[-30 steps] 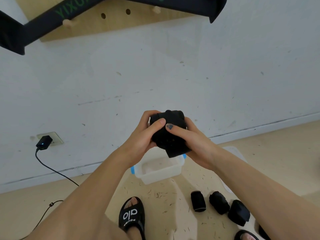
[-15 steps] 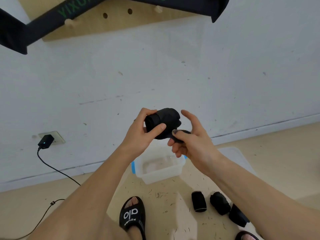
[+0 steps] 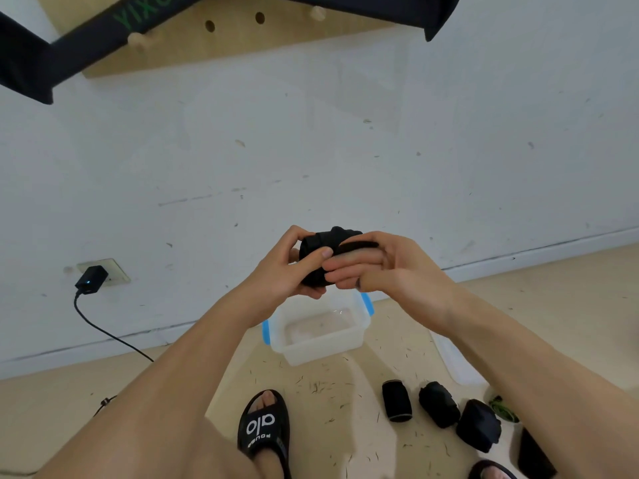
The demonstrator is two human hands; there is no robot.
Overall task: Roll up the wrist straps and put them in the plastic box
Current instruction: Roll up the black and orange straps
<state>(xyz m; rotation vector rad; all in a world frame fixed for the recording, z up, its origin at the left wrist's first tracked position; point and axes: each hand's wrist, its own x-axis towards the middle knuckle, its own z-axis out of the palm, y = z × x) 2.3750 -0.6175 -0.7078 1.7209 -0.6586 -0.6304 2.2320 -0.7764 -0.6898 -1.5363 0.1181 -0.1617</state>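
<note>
4 rolled straps (image 3: pixel 397 401) – 1 box (image 3: pixel 320 347), 2 hands (image 3: pixel 283 271).

black slide sandal (image 3: pixel 264 432), wall charger (image 3: pixel 90 279) (plugged in), pegboard (image 3: pixel 238 32)

Black wrist strap (image 3: pixel 323 248), clear plastic box (image 3: pixel 316 344) with blue clips, black slipper (image 3: pixel 264 426) with white lettering.

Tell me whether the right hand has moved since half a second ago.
Yes. The right hand has closed in leftward onto the rolled wrist strap, judged against the plastic box below it.
</note>
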